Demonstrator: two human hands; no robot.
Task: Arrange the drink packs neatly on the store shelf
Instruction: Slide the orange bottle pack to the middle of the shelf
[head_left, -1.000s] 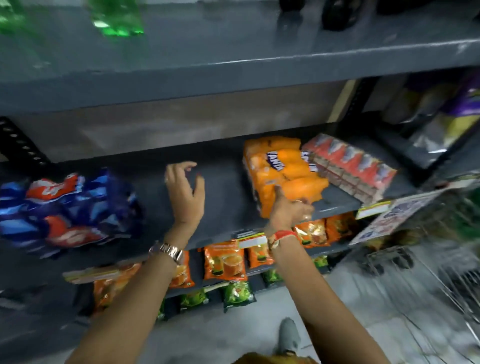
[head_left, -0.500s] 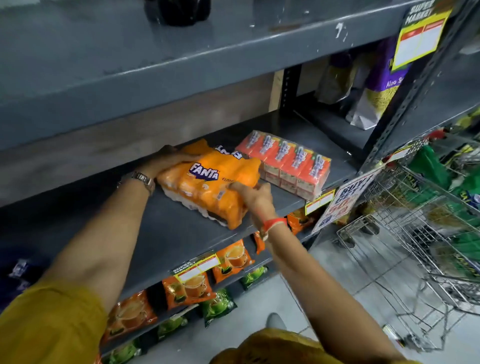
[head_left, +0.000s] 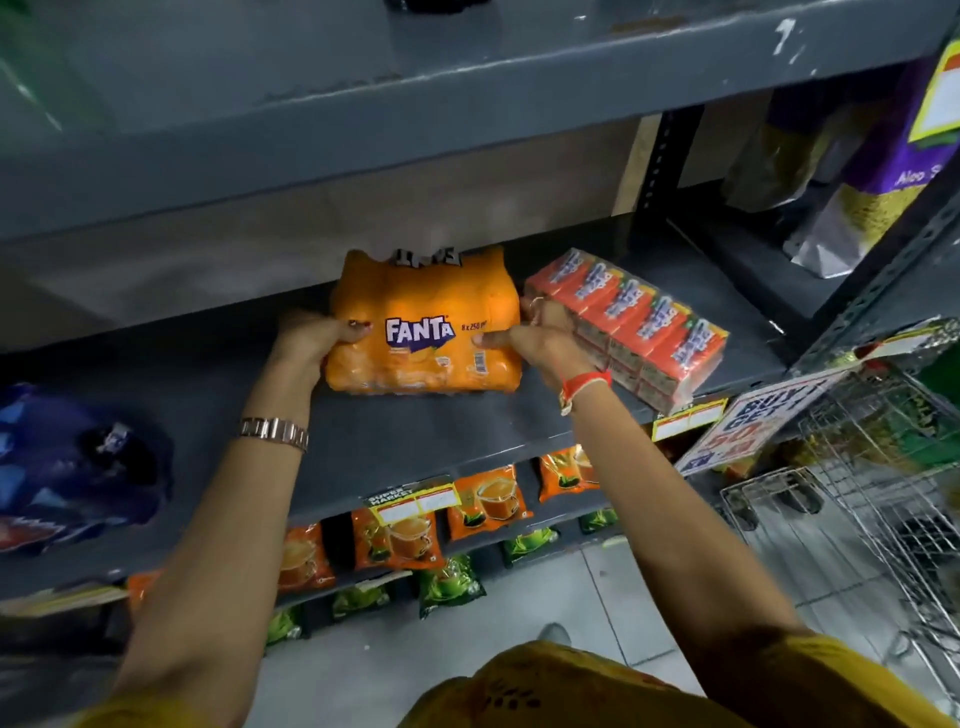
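Observation:
An orange Fanta pack (head_left: 423, 322) stands on the grey middle shelf (head_left: 415, 441), its label facing me. My left hand (head_left: 311, 340) grips its left side and my right hand (head_left: 540, 332) grips its right side, thumbs on the front. Right beside it, touching my right hand, lies a red pack of juice cartons (head_left: 639, 322), set at an angle to the shelf edge. A blue and red drink pack (head_left: 72, 467) sits at the far left of the same shelf, blurred.
A grey upper shelf (head_left: 415, 104) overhangs closely. Orange and green pouches (head_left: 488, 501) hang on lower shelves. A wire shopping trolley (head_left: 872, 493) stands at the right, below a sale sign (head_left: 753, 421). Purple and silver bags (head_left: 857, 171) fill the right bay.
The Fanta pack has been turned from lying skewed to standing square with its label toward me. My left hand moved from behind it to its left side; the view shifted left.

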